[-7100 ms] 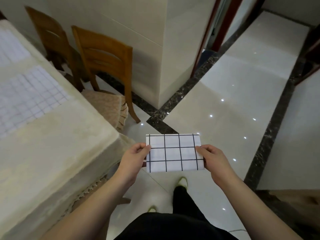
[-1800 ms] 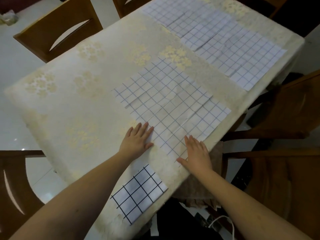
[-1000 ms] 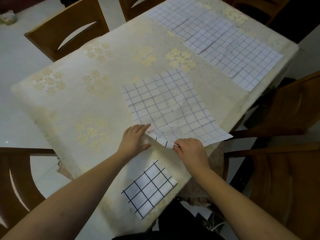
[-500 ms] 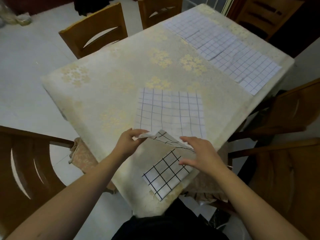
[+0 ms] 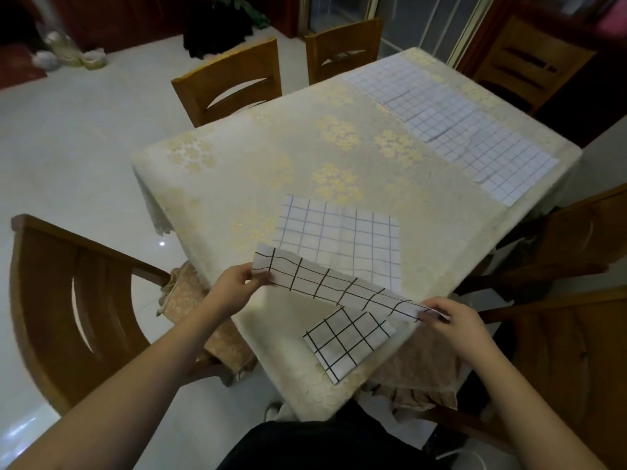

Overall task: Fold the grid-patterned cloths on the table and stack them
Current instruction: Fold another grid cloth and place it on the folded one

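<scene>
Both forearms reaching forward from the bottom edge, bare. Left hand point(image 5: 237, 284) raised over the near left edge of the table, thumb and fingers pinching the near left corner of the white cloth with thin dark grid lines point(image 5: 339, 252). Right hand point(image 5: 451, 317) lower and nearer, past the table's right edge, fingers curled and pinching the cloth's other near corner.

Near edge of that cloth lifted off the table and turned over, its bolder-lined underside showing as a long strip running from upper left down to lower right between the two hands. Far part lying flat on the table, roughly square, edges nearly parallel to the picture frame.

Small folded white cloth with bold black grid point(image 5: 349, 340) lying flat by the near corner of the table, just under the lifted strip, long axis slanting toward the upper right.

More unfolded grid cloths point(image 5: 451, 120) laid in a row along the far right side.

Table under a cream tablecloth with pale yellow flower patterns point(image 5: 271, 157); brown wooden chairs point(image 5: 230, 79) around it; glossy white tiled floor point(image 5: 68, 130) at left.
</scene>
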`<state>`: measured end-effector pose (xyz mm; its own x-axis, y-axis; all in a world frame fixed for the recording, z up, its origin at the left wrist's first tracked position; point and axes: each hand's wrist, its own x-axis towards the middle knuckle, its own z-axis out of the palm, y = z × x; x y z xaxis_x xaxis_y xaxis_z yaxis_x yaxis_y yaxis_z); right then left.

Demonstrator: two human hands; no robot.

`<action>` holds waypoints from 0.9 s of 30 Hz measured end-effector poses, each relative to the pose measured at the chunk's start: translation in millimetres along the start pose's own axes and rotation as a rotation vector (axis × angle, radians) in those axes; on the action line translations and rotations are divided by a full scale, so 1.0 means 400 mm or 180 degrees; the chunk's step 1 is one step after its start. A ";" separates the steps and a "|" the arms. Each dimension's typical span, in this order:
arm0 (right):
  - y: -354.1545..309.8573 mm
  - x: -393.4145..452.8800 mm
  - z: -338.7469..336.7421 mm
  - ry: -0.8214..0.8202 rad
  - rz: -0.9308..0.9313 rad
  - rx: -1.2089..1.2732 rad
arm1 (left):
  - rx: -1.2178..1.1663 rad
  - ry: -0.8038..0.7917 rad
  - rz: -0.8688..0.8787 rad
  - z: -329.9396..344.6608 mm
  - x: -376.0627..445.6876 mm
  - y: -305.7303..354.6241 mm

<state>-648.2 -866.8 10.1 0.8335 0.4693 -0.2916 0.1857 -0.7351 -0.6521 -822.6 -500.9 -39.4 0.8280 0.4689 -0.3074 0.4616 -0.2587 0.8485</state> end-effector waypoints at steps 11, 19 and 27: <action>0.039 0.091 0.074 -0.0409 0.0760 0.1243 | -0.0517 0.0551 -0.0537 0.018 0.014 0.016; 0.020 0.246 0.122 -0.0416 0.0582 0.1119 | -0.0541 0.1048 -0.0947 0.030 0.069 0.004; 0.000 0.421 0.145 -0.0394 0.0551 0.1207 | -0.0184 0.1242 -0.1319 0.053 0.151 0.004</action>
<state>-538.0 -759.3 -79.6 0.7626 0.4269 -0.4860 -0.1750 -0.5871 -0.7903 -765.0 -491.0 -65.8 0.3977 0.8012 -0.4472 0.6954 0.0547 0.7165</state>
